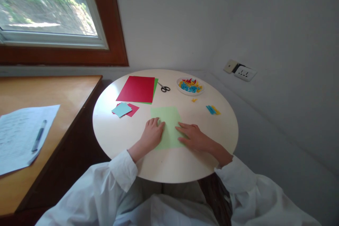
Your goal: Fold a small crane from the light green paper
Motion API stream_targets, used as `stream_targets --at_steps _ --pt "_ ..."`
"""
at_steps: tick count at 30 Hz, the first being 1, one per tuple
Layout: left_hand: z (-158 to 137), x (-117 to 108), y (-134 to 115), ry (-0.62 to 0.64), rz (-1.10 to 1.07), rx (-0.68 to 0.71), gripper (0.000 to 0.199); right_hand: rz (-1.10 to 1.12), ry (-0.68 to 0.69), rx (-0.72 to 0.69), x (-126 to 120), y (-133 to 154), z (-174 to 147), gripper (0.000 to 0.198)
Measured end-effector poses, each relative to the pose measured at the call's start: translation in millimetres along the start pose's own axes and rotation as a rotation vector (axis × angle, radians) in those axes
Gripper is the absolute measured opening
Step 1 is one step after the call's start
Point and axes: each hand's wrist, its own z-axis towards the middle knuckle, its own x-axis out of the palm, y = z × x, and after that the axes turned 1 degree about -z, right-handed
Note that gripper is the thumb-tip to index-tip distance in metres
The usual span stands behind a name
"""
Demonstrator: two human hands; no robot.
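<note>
At the near centre of the round cream-coloured table (119, 137), a pale green rectangular paper sheet (166, 120) lies flat, its long side running away from the person. Both hands rest on its near half. The left hand (152, 132) sits on the sheet's left edge, fingers curled in narrowly with the knuckles raised and the fingertips pressing the paper. The right hand (193, 136) lies palm down on the sheet's right part, fingers extended, close together and pointing left toward the other hand. Neither hand grips anything; both only press on the sheet. White sleeves cover both forearms.

Left of the sheet, a small light blue paper square (121, 109) lies overlapping a small pink-red paper square (134, 110). Beyond these, a large red paper sheet (136, 89) lies on top of a green paper sheet (156, 86), of which only a strip shows along the right edge. Just beside that strip lie black-handled scissors (164, 88). Further right, a shallow white dish (190, 91) holds small folded paper pieces in yellow, blue and red. Near the dish lies a single small yellow paper piece (194, 100), and to the right of the pale sheet lie blue and yellow folded pieces (213, 109) touching each other.

Left of the table, well apart, a wooden desk (71, 95) bears a printed white document (18, 134) with a pen (39, 136) on it.
</note>
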Motion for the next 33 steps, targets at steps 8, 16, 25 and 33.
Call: stream_targets --at_steps 8,16,25,33 --pt "-8 -2 -3 0.064 -0.04 0.105 0.061 0.142 0.079 0.022 -10 -23 -4 0.056" --pt "-11 -7 -4 0.192 -0.049 0.122 0.074 0.155 -0.154 0.054 16 -25 5 0.057" --pt "-11 -12 5 0.276 -0.171 0.132 0.073 0.237 -0.16 0.065 15 -24 7 0.068" --pt "-12 -16 4 0.292 -0.241 0.119 0.063 0.276 -0.111 0.038 11 -27 7 0.065"
